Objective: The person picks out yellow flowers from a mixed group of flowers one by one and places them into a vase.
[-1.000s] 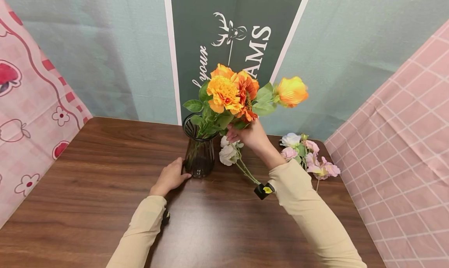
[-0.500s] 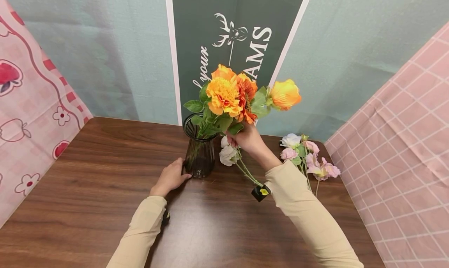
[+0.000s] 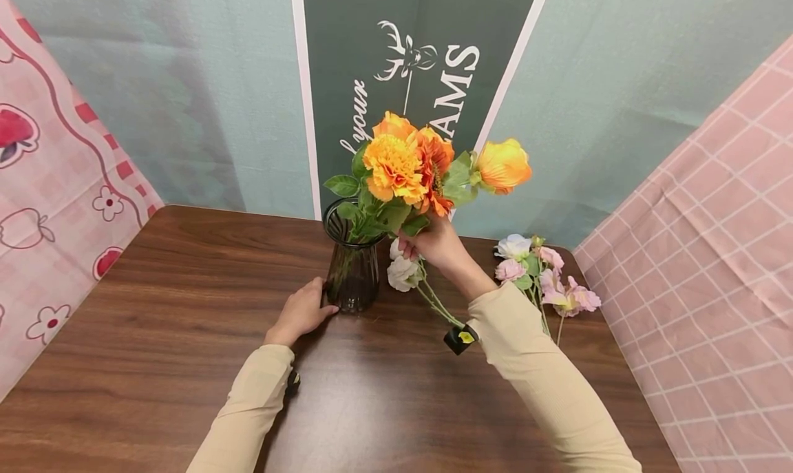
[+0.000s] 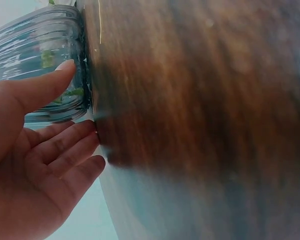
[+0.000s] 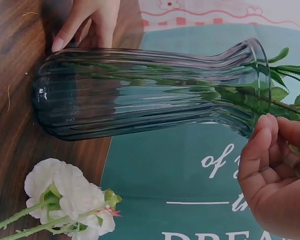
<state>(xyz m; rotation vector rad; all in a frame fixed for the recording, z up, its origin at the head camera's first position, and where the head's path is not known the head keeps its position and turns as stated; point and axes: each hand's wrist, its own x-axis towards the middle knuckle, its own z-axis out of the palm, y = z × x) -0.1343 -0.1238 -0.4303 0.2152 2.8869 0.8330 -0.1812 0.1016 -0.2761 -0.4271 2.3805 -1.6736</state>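
Observation:
A dark, clear ribbed glass vase (image 3: 353, 280) stands upright on the table, green stems inside it. My left hand (image 3: 301, 312) touches the left side of its base, thumb in front and fingers lying loosely behind. Beside the vase's rim, my right hand (image 3: 436, 242) pinches with thumb and fingertips near the stem of a yellow-orange rose (image 3: 504, 166), which leans to the right; leaves and fingers hide the stem. A ruffled orange carnation (image 3: 395, 168) and a dark orange flower (image 3: 436, 170) bunch above the rim among green leaves.
White flowers (image 3: 404, 272) lie on the wooden table (image 3: 186, 308) just right of the vase. Further right is a group of pink, pale blue and lilac flowers (image 3: 570, 294). Cloth hangings (image 3: 186, 101) stand around the back and sides.
My right hand has shifted slightly left and down toward the vase, and the yellow-orange rose has swung left with it. My left hand and the vase have stayed where they were.

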